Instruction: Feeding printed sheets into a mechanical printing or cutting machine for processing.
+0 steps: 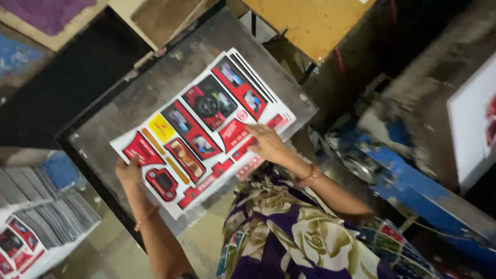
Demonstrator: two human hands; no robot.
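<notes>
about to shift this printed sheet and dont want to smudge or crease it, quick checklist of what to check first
1. Both hands on the printed sheet: ok. The left hand holds one end, and the right hand presses the opposite edge.
2. Sheet lying flat on the grey board: ok, no fold shows.
3. Sheet within the board's edges: not ok, one edge overhangs toward the person.
4. More sheets underneath: ok, stacked edges show at the far end.
5. Ink dry: cannot tell.
6. Pile of printed sheets beside the left arm clear of the board: ok.
</notes>
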